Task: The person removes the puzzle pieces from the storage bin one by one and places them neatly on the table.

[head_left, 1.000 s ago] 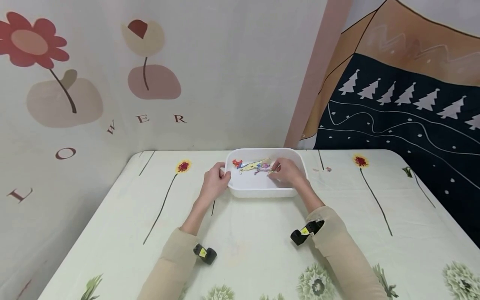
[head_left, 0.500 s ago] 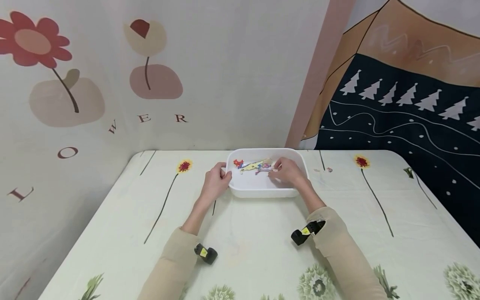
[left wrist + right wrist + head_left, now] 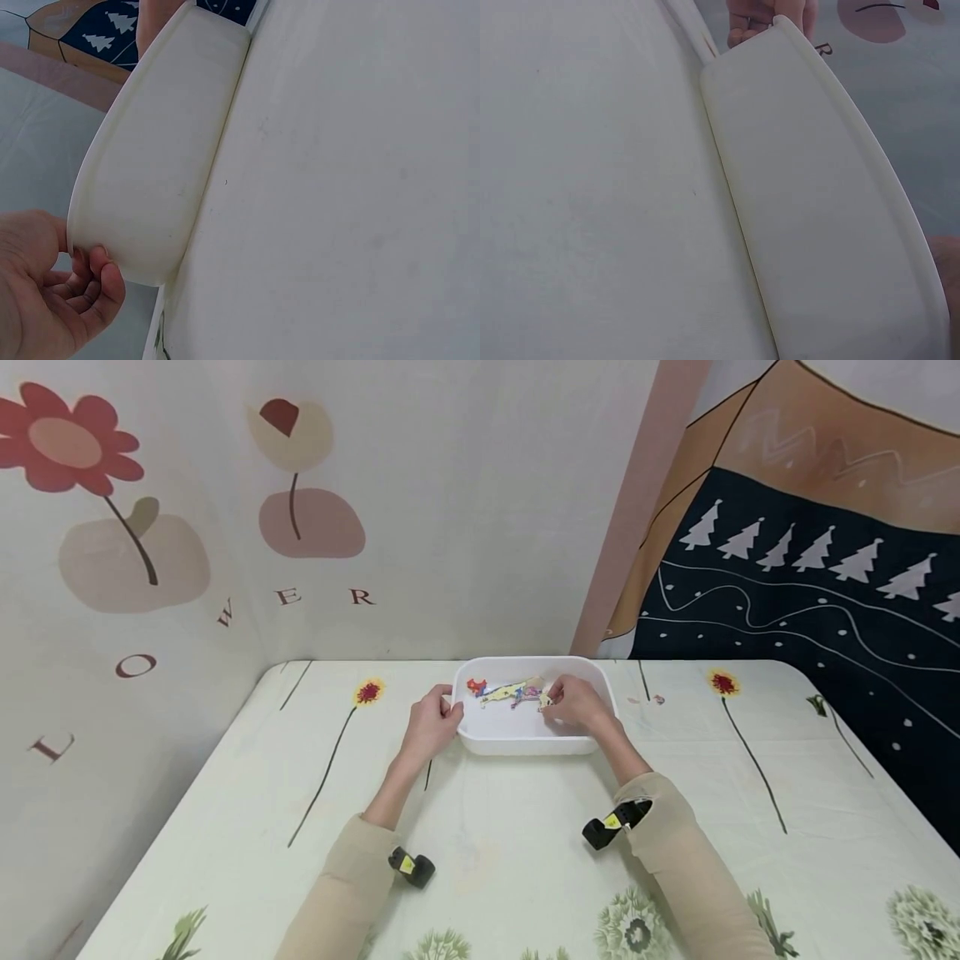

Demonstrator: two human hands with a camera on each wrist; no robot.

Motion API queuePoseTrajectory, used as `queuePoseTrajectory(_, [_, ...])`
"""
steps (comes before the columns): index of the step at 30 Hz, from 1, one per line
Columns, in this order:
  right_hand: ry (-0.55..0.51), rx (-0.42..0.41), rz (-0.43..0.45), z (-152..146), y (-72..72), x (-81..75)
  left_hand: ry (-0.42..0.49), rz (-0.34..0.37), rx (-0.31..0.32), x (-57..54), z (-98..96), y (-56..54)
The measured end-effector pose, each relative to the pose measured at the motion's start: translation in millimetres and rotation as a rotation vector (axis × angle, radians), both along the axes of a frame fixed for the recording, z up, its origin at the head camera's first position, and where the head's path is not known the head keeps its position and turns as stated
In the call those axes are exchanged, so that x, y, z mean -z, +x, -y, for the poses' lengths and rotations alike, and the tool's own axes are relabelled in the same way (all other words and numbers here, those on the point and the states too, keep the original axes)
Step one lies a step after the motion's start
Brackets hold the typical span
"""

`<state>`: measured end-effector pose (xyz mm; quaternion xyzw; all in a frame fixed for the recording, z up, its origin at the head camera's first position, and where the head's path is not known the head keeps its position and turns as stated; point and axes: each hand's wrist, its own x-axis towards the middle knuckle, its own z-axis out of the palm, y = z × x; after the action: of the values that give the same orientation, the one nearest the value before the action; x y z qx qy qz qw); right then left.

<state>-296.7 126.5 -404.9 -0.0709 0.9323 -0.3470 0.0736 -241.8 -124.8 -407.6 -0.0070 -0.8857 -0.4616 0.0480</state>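
A white plastic tub (image 3: 525,746) stands at the far side of the table. My left hand (image 3: 431,727) grips its left rim; in the left wrist view that hand (image 3: 56,292) has its fingers curled at the rim's corner. My right hand (image 3: 576,703) reaches inside at the right and pinches a small pale-yellow patterned piece (image 3: 545,700) at its fingertips. Left of it on the tub floor lie a pink-purple piece (image 3: 525,694), a longer yellow piece (image 3: 498,693) and a small red piece (image 3: 476,686). The tub wall (image 3: 802,180) hides most of my right hand in the right wrist view.
A pale cloth (image 3: 510,843) printed with flowers covers the table. Close behind the tub, a light curtain (image 3: 450,527) hangs at the table's back edge, and a dark printed one (image 3: 787,593) hangs at the right. Each sleeve carries a small black camera (image 3: 411,867).
The small piece at my right fingertips has turned and now shows its pale-yellow patterned face. My left hand and the tub keep their places.
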Motion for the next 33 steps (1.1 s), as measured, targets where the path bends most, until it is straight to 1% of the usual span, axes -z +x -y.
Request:
queuePoseTrajectory(5, [-0.084, 0.036, -0.004, -1.4, 2.6, -0.8, -0.006, 0.013, -0.002, -0.9, 0.5, -0.2])
queuePoseTrajectory(8, [-0.122, 0.034, -0.02, -2.0, 2.7, -1.1, -0.003, 0.022, 0.0, -0.6, 1.0, -1.3])
queuePoseTrajectory(11, [-0.156, 0.028, -0.071, -2.2, 2.2, -1.9, -0.004, 0.022, 0.001, 0.0, 1.1, -2.1])
queuePoseTrajectory(16, [-0.219, 0.022, -0.199, -2.9, 3.2, -6.5, -0.004, 0.014, -0.002, 2.1, 1.4, -2.7])
queuePoseTrajectory(21, [-0.296, 0.013, -0.253, -6.9, 9.6, -11.6, -0.007, 0.02, -0.005, 2.0, 1.4, -2.4])
queuePoseTrajectory(26, [-0.317, 0.018, -0.283, -13.6, 14.9, -14.5, -0.007, 0.018, -0.01, 0.7, 0.8, -1.4])
queuePoseTrajectory(33, [-0.333, 0.029, -0.285, -27.7, 23.2, -22.5, -0.007, 0.006, -0.002, 0.9, 0.2, -1.0])
